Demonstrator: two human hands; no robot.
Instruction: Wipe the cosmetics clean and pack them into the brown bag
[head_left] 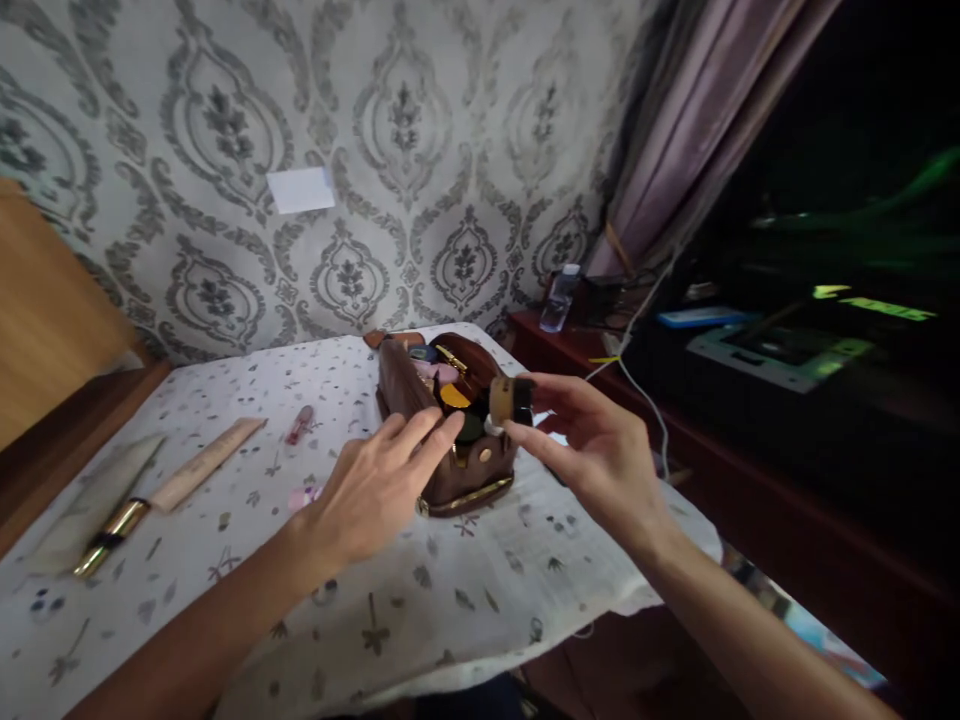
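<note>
A brown make-up bag (pixel 401 392) with a gold zip stands unzipped on the cloth, several cosmetics showing inside. My right hand (pixel 611 455) pinches a small jar (pixel 502 402) by its black-lidded end, between thumb and fingers, above the bag's right side. Tan contents show through the jar's wall. My left hand (pixel 379 485) is at the bag's near left side, fingers stretched out toward its opening. I see nothing held in it. Its fingertips overlap the bag in view, and whether they touch it is hard to tell. A pink item (pixel 304 497) lies partly behind the left wrist.
On the patterned cloth (pixel 420 620) at left lie a pale tube (pixel 112 490), a beige tube (pixel 206 465), a gold-and-black tube (pixel 112 538) and a small lip gloss (pixel 300 425). A clear bottle (pixel 559 298), white cable (pixel 645 385) and dark computer case (pixel 840 300) are at right.
</note>
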